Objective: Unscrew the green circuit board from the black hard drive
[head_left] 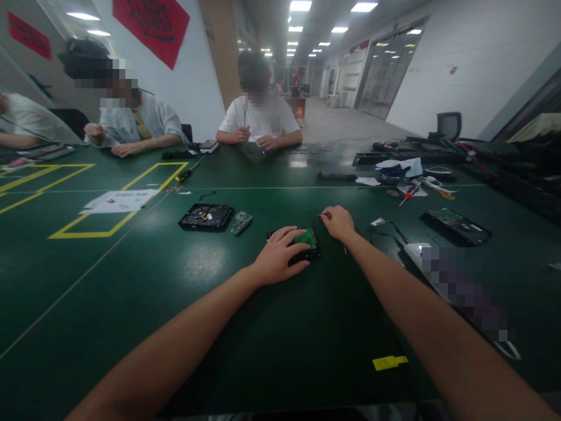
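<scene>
My left hand (283, 254) lies over a hard drive (312, 252), its fingers spread across the top and the thumb along the near side. A green circuit board (307, 238) shows on the drive between the fingers. To the right, my right hand (338, 223) is closed in a pinch just above the table, apart from the drive. Something small and thin pokes out at its fingertips, too small to name. A thin light-coloured tip shows below that hand. Left of the drive lie an opened hard drive (207, 217) and a loose circuit board (242, 223).
Another hard drive (456, 226) lies at the right, beyond a white power strip (416, 257) with a cable. A red screwdriver (409, 194), a dark cylindrical tool (336, 176) and papers lie farther back. A yellow-handled screwdriver (183, 175) is at the left. Several people sit across the green table (197, 327).
</scene>
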`<state>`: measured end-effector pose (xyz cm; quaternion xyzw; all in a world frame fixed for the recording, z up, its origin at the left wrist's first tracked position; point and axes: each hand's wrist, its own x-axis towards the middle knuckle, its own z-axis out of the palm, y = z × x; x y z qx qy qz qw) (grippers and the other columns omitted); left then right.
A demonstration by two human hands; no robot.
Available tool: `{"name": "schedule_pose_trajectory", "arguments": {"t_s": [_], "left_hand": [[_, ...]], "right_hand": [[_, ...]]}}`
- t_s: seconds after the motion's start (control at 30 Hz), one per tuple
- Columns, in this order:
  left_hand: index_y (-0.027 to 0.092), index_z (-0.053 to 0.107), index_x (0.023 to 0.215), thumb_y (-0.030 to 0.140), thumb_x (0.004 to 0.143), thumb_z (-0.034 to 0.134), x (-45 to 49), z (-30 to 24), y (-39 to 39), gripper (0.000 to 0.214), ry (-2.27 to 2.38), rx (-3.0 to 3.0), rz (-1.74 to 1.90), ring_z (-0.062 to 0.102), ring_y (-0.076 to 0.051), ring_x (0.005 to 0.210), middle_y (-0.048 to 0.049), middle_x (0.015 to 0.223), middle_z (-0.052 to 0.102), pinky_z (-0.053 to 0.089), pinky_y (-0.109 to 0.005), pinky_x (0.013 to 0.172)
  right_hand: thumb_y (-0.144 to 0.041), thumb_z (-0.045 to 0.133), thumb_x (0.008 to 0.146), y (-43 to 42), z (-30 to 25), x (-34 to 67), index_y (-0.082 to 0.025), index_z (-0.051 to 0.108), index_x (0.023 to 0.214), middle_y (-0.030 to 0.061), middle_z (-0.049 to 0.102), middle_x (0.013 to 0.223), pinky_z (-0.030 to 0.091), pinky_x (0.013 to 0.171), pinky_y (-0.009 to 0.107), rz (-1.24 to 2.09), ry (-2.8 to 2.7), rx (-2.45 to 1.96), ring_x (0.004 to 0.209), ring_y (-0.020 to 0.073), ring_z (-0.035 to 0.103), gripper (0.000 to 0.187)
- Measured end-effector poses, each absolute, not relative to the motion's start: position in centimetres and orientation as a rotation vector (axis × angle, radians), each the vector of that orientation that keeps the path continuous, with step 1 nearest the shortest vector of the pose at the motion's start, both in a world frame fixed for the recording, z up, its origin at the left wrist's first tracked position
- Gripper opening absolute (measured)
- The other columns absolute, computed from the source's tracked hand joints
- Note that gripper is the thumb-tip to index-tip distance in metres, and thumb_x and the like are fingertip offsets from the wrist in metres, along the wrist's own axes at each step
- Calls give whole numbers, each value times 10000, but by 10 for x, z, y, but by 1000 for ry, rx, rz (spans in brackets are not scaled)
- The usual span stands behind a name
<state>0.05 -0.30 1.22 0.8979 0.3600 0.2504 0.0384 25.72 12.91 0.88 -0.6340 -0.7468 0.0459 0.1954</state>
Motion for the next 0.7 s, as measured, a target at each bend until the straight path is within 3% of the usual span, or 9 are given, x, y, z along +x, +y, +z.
{"name": "schedule_pose_trajectory", "arguments": {"t_s": [0.27, 0.57, 0.7], "left_hand": [[296, 650, 1400, 469, 956, 711, 2, 12, -3, 480, 1114, 2724, 780, 391, -368, 1517, -85, 1582, 523, 385, -631, 1229], [275, 665, 1390, 469, 979, 676, 1, 13, -3, 455, 1123, 2736, 756, 397, -363, 1511, -96, 1592, 511, 408, -625, 1214], [281, 669, 1383, 456, 970, 686, 1, 13, -4, 449, 1132, 2735, 754, 399, -366, 1507, -92, 1585, 519, 409, -621, 1213]], "right_hand": [[-268, 611, 983, 127, 12, 257, -190, 789, 1032, 131, 728, 1104, 495, 900, 358, 207, -2040, -1775, 1001, 252, 676, 200], [-364, 580, 1003, 64, 23, 280, -194, 771, 1036, 66, 778, 956, 525, 776, 345, 478, -2064, -1572, 803, 207, 679, 257], [-325, 586, 1005, 35, 27, 273, -215, 746, 1014, 44, 761, 952, 514, 798, 342, 532, -2170, -1408, 813, 196, 667, 194]]}}
